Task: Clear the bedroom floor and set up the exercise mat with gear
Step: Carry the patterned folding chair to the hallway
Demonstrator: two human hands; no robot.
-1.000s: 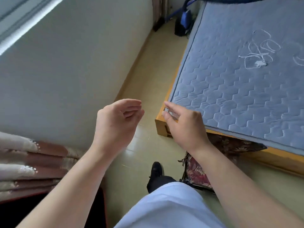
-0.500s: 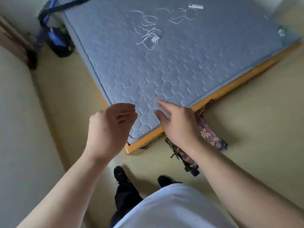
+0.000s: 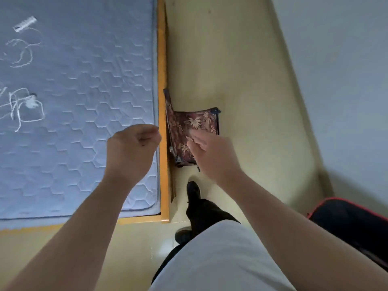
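Note:
A dark floral bag (image 3: 190,128) lies on the yellow floor (image 3: 241,80), partly tucked under the wooden bed frame (image 3: 162,80). My right hand (image 3: 212,155) hovers above the bag's near end with fingers loosely extended, holding nothing. My left hand (image 3: 132,150) hangs over the edge of the blue quilted mattress (image 3: 84,80), fingers loosely curled and empty. No exercise mat is in view.
White cords (image 3: 23,106) and a small comb-like item (image 3: 24,24) lie on the mattress. A black case with red trim (image 3: 352,219) sits on the floor at the lower right, near the pale wall (image 3: 346,80). My black shoes (image 3: 193,192) stand beside the bed corner.
The view has swung right around the bed corner, so the bed now lies on the left and the floral bag straight ahead. Both hands stay raised and empty.

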